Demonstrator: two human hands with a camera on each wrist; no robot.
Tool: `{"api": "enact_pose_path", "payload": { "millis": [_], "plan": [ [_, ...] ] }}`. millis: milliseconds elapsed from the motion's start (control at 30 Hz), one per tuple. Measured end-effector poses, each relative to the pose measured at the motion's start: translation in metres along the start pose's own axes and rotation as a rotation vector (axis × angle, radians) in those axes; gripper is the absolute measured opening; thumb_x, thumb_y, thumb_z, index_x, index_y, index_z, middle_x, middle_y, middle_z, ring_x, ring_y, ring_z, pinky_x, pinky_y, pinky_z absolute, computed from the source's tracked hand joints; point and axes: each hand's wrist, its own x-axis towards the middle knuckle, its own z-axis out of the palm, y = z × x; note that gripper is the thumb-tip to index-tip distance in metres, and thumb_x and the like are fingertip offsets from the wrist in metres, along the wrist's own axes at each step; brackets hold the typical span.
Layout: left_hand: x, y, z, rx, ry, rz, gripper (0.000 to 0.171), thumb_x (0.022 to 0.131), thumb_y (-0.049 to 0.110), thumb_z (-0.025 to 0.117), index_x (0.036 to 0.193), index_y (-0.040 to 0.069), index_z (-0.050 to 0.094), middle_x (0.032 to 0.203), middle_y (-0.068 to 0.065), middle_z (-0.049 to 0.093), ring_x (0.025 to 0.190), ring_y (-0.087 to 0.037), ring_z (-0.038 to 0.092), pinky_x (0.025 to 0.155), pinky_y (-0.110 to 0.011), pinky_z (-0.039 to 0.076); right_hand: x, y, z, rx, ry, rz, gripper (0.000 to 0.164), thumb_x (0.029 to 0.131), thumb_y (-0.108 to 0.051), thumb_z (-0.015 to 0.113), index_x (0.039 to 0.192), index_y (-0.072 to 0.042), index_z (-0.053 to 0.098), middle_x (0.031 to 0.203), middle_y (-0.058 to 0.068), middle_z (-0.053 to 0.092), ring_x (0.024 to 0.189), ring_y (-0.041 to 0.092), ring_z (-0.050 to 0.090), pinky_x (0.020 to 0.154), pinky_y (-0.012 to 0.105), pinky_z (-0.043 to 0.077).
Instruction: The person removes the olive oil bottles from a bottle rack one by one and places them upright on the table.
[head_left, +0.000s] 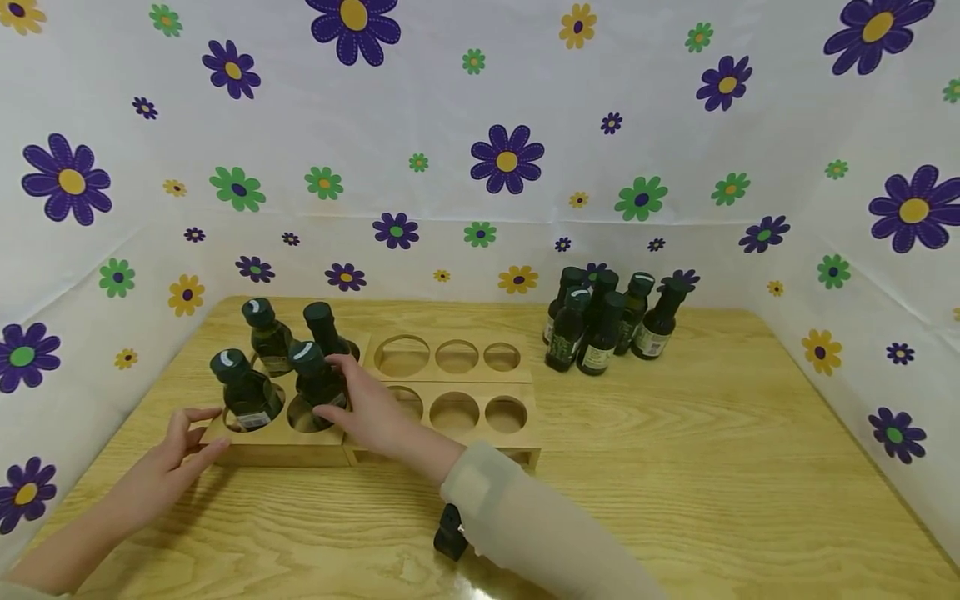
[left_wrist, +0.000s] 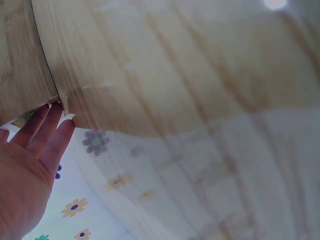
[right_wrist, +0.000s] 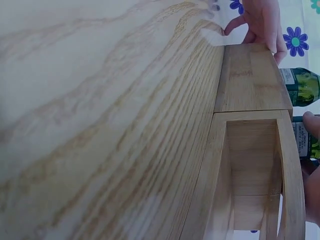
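Here's a white sheet (head_left: 420,100), printed with purple, green and yellow flowers (head_left: 506,161), walling three sides of a glossy, light-brown wood-grain table (head_left: 675,467).

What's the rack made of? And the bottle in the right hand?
Rack: apparently wood, maybe bamboo, smooth finish; fine grain shows on its front. Bottle in the right hand: probably glass, dark green, glossy by its sheen; plastic can't be ruled out.

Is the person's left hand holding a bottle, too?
No, the left hand touches the near left corner of the wooden rack, while the right hand holds a bottle.
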Motion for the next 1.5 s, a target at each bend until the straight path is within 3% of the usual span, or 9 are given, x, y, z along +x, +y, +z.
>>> {"api": "enact_pose_path", "payload": {
  "millis": [300, 500, 733, 1100, 1267, 1500],
  "plan": [
    [0.000, 0.000, 0.001, 0.015, 0.007, -0.002, 0.047, 0.106, 0.030, 0.041, 0.135, 0.000, 0.020, 0.143, -0.031, 0.035, 0.120, -0.048, 0.047, 0.078, -0.050, 0.046, -0.002, 0.000, 0.002, -0.076, 0.026, -0.021, 0.060, 0.096, -0.027, 0.063, 0.145, -0.012, 0.032, 0.136, 0.005, 0.052, 0.117, 0.012, 0.055, 0.093, 0.023, 0.043],
    [0.000, 0.001, 0.000, 0.015, -0.002, -0.010, 0.048, 0.106, 0.031, 0.041, 0.135, 0.000, 0.019, 0.142, -0.031, 0.036, 0.120, -0.048, 0.047, 0.077, -0.048, 0.047, -0.005, -0.003, -0.001, -0.056, 0.045, -0.038, 0.062, 0.097, -0.031, 0.060, 0.148, -0.012, 0.029, 0.139, 0.005, 0.050, 0.117, 0.012, 0.054, 0.091, 0.023, 0.043],
    [-0.001, 0.001, -0.001, 0.022, 0.004, -0.007, 0.047, 0.106, 0.031, 0.041, 0.136, 0.001, 0.020, 0.141, -0.030, 0.038, 0.119, -0.046, 0.048, 0.076, -0.046, 0.047, -0.011, -0.019, -0.014, -0.024, 0.049, -0.071, 0.063, 0.097, -0.030, 0.060, 0.147, -0.010, 0.028, 0.141, 0.006, 0.048, 0.126, 0.012, 0.047, 0.099, 0.026, 0.039],
    [0.000, -0.002, 0.000, 0.038, 0.017, 0.011, 0.047, 0.106, 0.030, 0.043, 0.136, 0.001, 0.021, 0.142, -0.028, 0.038, 0.118, -0.046, 0.049, 0.077, -0.043, 0.047, -0.028, -0.038, -0.061, 0.047, 0.084, -0.082, 0.063, 0.096, -0.026, 0.063, 0.147, -0.011, 0.028, 0.139, 0.007, 0.050, 0.125, 0.015, 0.048, 0.101, 0.028, 0.038],
    [0.000, -0.001, 0.000, 0.040, 0.023, 0.005, 0.047, 0.106, 0.030, 0.043, 0.136, 0.002, 0.021, 0.139, -0.029, 0.042, 0.114, -0.043, 0.052, 0.073, -0.035, 0.047, -0.039, -0.028, -0.087, 0.081, 0.147, -0.103, 0.060, 0.095, -0.019, 0.065, 0.144, -0.007, 0.032, 0.132, 0.009, 0.053, 0.122, 0.018, 0.049, 0.096, 0.028, 0.041],
    [0.000, -0.001, 0.000, 0.047, 0.024, 0.004, 0.047, 0.106, 0.030, 0.043, 0.136, 0.002, 0.021, 0.140, -0.028, 0.041, 0.116, -0.043, 0.051, 0.071, -0.030, 0.046, -0.063, 0.001, -0.128, 0.120, 0.265, -0.132, 0.057, 0.093, -0.009, 0.067, 0.139, -0.002, 0.034, 0.125, 0.015, 0.056, 0.114, 0.025, 0.052, 0.088, 0.038, 0.048]
  ]
}}
